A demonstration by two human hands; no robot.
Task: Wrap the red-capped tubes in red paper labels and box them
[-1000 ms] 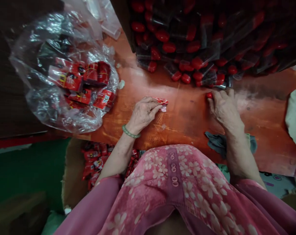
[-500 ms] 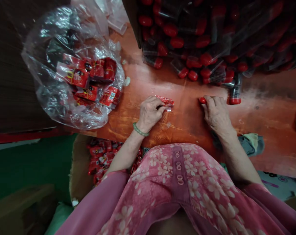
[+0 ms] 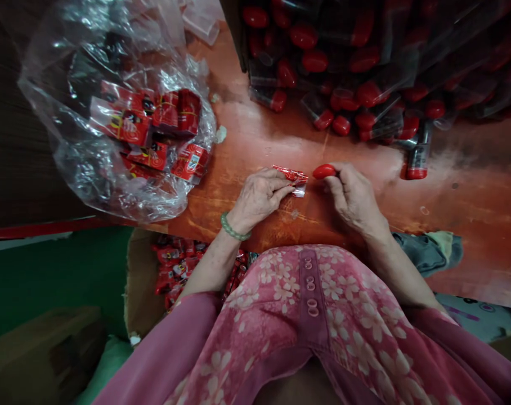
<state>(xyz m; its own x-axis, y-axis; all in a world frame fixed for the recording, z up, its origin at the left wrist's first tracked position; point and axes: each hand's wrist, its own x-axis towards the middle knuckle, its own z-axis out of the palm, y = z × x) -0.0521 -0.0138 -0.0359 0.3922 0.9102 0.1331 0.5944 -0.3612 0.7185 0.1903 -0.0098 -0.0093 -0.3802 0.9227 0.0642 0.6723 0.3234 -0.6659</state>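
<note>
Over the reddish wooden table [image 3: 247, 140], my left hand [image 3: 258, 199] pinches a small red printed wrapper sleeve [image 3: 295, 175] with a clear edge. My right hand [image 3: 357, 199] grips a container by its body, and its smooth rounded red cap [image 3: 324, 171] points left at the sleeve. A short gap separates cap and sleeve. The fingers and palm hide the container's body. On my left wrist sits a green bead bracelet [image 3: 235, 227].
A clear plastic bag [image 3: 154, 205] at left holds bundles of red printed sleeves [image 3: 133, 124]. Many red-capped clear containers [image 3: 314, 61] pile up at the back right; one container [image 3: 418, 160] lies nearest. A cardboard box [image 3: 141, 281] of red-wrapped pieces is below the table edge. A grey cloth [image 3: 428, 250] lies at right.
My right hand has moved left with the red-capped container, bringing its cap close to the sleeve. My left hand still pinches the sleeve, its clear end now more spread.
</note>
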